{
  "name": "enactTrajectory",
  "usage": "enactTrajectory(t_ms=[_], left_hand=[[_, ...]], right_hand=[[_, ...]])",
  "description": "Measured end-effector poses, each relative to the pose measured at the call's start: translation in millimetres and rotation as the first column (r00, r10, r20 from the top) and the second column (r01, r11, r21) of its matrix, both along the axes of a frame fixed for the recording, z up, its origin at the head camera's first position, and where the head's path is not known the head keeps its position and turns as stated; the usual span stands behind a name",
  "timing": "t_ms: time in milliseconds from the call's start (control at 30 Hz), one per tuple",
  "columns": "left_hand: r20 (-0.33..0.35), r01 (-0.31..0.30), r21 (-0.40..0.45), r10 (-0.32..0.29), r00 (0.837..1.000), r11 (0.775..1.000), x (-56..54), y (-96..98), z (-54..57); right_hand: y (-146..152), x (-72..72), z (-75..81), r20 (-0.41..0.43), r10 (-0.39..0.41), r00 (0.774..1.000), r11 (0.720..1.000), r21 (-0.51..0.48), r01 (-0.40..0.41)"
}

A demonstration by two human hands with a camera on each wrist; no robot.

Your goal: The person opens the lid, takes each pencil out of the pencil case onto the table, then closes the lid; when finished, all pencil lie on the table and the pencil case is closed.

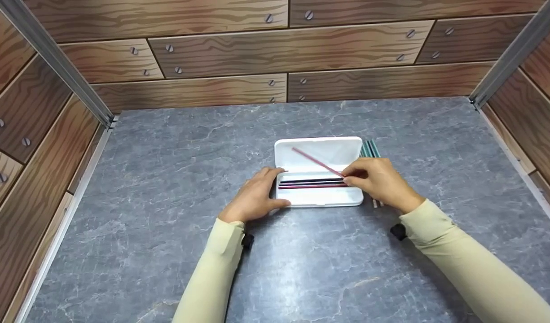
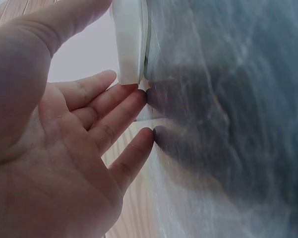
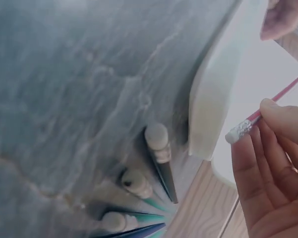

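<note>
A white pencil case [image 1: 319,198] lies on the table with its lid [image 1: 319,146] raised at the back. Thumb and fingertips of my left hand [image 1: 256,195] touch its left end, thumb at the front edge, fingers fairly straight; some fingertips reach the tabletop in the left wrist view. My right hand [image 1: 381,181] pinches a pink pencil [image 1: 316,160] near its white eraser [image 3: 233,136], above the case's right side. The pencil slants up to the left, in front of the lid. Several dark and red pencils [image 1: 308,185] lie lengthwise inside the case, their right ends hidden by that hand.
Several green and dark pencils [image 1: 369,147] lie on the table just right of the case, partly under my right hand; their eraser ends [image 3: 156,136] show in the right wrist view. Wood-patterned panels [image 1: 221,54] border the grey marbled table [image 1: 189,148] at back and sides.
</note>
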State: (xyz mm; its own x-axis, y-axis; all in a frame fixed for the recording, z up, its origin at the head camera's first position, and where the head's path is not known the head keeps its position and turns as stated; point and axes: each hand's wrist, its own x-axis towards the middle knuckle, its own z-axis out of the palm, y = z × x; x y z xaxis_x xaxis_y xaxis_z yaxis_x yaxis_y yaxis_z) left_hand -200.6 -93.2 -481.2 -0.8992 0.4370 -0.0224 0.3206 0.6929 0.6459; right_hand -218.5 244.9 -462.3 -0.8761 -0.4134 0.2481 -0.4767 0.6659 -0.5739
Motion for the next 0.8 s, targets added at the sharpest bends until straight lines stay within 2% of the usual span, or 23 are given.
enactTrajectory(t_ms=[133,367,500,633,800], left_hand=[[0.008,-0.004,-0.006,0.004,1.000,1.000,0.1,0.4,-0.8],[0.010,-0.012,-0.009,0.012,1.000,1.000,0.7,0.9,-1.3],[0.010,-0.010,-0.005,0.010,1.000,1.000,1.1,1.1,-1.2],[0.012,-0.009,-0.010,0.009,1.000,1.000,1.2,1.1,-0.8],[0.012,-0.006,-0.017,0.006,1.000,1.000,1.2,0.8,-0.4]], right_hand=[[11.0,2.4,3.1,0.089,-0.077,0.993,0.995,-0.054,0.082],[33.6,5.3,8.2,0.178,-0.183,0.967,0.973,-0.106,0.203],[47.0,6.4,6.5,0.193,-0.251,0.949,0.954,-0.115,0.276],[61.7,7.3,4.7,0.171,-0.315,0.934,0.934,-0.121,0.337],[78.5,9.8,3.2,0.176,-0.408,0.896,0.907,-0.037,0.420]])
